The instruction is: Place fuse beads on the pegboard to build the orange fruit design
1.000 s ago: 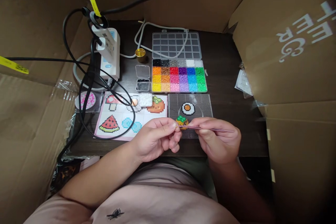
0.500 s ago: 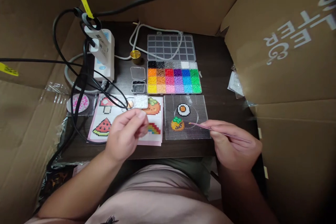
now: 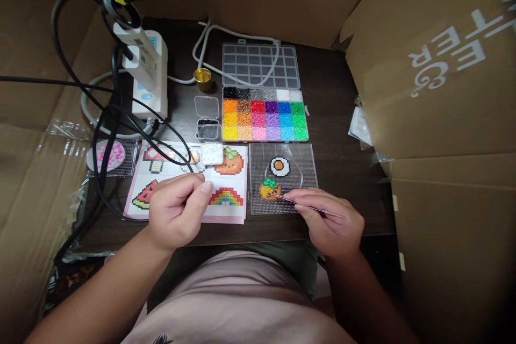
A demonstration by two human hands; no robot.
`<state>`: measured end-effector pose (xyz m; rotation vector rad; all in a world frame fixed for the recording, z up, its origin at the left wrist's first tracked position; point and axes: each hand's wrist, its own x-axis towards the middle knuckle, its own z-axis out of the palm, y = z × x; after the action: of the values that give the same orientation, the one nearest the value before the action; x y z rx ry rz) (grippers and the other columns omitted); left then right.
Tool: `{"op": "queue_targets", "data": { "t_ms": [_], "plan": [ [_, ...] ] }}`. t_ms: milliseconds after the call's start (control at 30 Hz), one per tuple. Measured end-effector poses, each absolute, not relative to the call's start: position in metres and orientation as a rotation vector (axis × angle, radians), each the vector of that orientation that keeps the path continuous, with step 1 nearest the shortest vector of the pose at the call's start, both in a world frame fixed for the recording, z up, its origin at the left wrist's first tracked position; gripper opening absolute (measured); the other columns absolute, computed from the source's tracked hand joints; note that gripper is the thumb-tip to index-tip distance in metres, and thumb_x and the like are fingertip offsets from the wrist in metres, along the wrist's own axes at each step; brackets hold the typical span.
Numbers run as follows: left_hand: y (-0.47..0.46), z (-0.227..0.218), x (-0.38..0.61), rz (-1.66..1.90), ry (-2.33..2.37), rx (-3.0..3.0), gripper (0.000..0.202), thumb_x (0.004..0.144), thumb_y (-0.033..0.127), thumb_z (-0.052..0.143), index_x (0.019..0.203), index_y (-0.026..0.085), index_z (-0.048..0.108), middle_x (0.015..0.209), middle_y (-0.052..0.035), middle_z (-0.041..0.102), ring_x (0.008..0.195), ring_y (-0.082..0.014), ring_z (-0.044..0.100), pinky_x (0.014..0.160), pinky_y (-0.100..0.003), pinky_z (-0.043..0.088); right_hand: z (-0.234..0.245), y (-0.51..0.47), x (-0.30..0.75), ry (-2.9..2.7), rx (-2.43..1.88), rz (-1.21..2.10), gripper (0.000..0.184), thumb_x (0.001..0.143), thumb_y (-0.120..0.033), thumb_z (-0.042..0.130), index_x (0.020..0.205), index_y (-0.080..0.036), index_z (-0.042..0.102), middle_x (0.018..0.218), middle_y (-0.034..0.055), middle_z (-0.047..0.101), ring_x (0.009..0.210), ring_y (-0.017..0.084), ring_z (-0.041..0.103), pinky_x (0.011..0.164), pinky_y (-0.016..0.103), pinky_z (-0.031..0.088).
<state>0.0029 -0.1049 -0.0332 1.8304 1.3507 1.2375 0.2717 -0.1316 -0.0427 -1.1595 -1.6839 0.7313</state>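
My right hand (image 3: 332,220) pinches thin pinkish tweezers (image 3: 312,206), their tip at the right side of an orange persimmon-shaped bead design (image 3: 270,190). It has green leaves and dark gaps or beads in its middle. The design sits on a clear pegboard (image 3: 298,207), below a fried-egg bead design (image 3: 279,166). Over the pattern sheet (image 3: 226,215), my left hand (image 3: 177,209) is closed, thumb against the curled fingers; anything inside is hidden. Just beyond it lies a small box of white beads (image 3: 212,154).
Behind the pegboard stands an opened bead organizer (image 3: 265,115) with many colours. To its left are a small box of black beads (image 3: 208,129), a gold cup (image 3: 202,79) and a power strip (image 3: 150,99) with tangled black cables (image 3: 97,140). Cardboard walls (image 3: 451,183) enclose the table.
My right hand has moved left, bringing the tweezers' tip from beside the persimmon design onto its right side. My left hand has shifted slightly left, still closed. The camera view has shifted a little.
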Motion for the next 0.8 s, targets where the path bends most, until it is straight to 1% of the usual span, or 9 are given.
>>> {"op": "queue_targets", "data": {
  "t_ms": [100,233,333,500,600,800],
  "plan": [
    [-0.103,-0.028,0.003,1.196,1.146,1.868,0.03,0.086,0.009,0.054,0.061,0.017,0.04,0.055,0.0028,0.038,0.05,-0.0078,0.037,0.048,-0.025,0.03,-0.043,-0.13,0.272,-1.684,-1.154,0.749,0.031,0.079,0.002,0.064,0.093,-0.025,0.073,0.094,-0.0006,0.078,0.084,0.015,0.073,0.079,0.028,0.059],
    [-0.101,-0.022,0.005,1.121,1.04,1.99,0.032,0.083,0.004,0.054,0.061,0.018,0.036,0.054,0.0043,0.032,0.049,-0.0071,0.032,0.047,-0.025,0.025,-0.043,-0.129,0.271,-1.705,-1.145,0.794,0.031,0.08,0.001,0.064,0.094,-0.026,0.073,0.094,-0.001,0.077,0.084,0.015,0.073,0.079,0.028,0.059],
    [-0.1,-0.021,0.006,1.096,0.996,1.994,0.033,0.083,0.003,0.054,0.061,0.018,0.034,0.055,0.005,0.028,0.049,-0.007,0.029,0.047,-0.024,0.024,-0.042,-0.129,0.271,-1.707,-1.165,0.789,0.031,0.08,0.0,0.064,0.094,-0.026,0.074,0.093,-0.0011,0.077,0.085,0.016,0.073,0.081,0.029,0.058],
    [-0.1,-0.021,0.006,1.091,1.001,1.974,0.033,0.083,0.002,0.054,0.062,0.018,0.034,0.055,0.005,0.029,0.049,-0.0066,0.03,0.048,-0.024,0.024,-0.041,-0.129,0.27,-1.705,-1.177,0.778,0.03,0.08,-0.001,0.064,0.092,-0.026,0.075,0.092,-0.0008,0.078,0.084,0.016,0.074,0.079,0.028,0.059],
    [-0.099,-0.021,0.007,1.082,1.006,1.967,0.033,0.084,0.003,0.052,0.061,0.018,0.035,0.055,0.0048,0.03,0.049,-0.0066,0.03,0.048,-0.024,0.024,-0.042,-0.129,0.27,-1.708,-1.179,0.775,0.03,0.08,-0.001,0.064,0.092,-0.026,0.075,0.092,-0.0009,0.078,0.085,0.016,0.074,0.08,0.028,0.059],
    [-0.098,-0.019,0.008,1.082,1.013,1.967,0.035,0.084,0.005,0.053,0.059,0.018,0.032,0.053,0.005,0.027,0.047,-0.0067,0.029,0.046,-0.024,0.024,-0.043,-0.129,0.27,-1.72,-1.183,0.755,0.03,0.08,-0.001,0.065,0.092,-0.026,0.074,0.093,-0.0017,0.078,0.085,0.015,0.074,0.082,0.027,0.058]
  ]
}}
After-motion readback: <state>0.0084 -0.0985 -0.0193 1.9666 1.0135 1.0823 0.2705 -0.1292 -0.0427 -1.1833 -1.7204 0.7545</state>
